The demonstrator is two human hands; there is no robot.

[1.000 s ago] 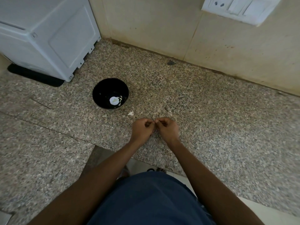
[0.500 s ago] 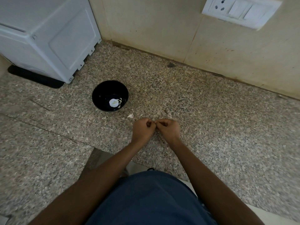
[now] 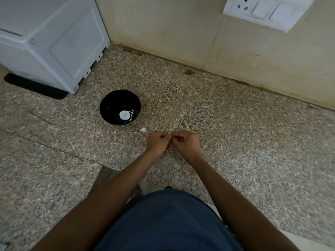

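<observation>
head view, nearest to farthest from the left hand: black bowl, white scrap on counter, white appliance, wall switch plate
1. Small white scrap on the speckled counter, just beyond the left hand, which pinches a small pale piece.
2. Round black bowl, farther left.
3. White boxy appliance, back left.
4. White wall switch plate, top right.

The person wears a plain dark blue garment.

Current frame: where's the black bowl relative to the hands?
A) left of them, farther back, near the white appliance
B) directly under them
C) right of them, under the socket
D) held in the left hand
A: the bowl stands on the counter left of and beyond the left hand and right hand, apart from both, which pinch a small piece together.
</observation>
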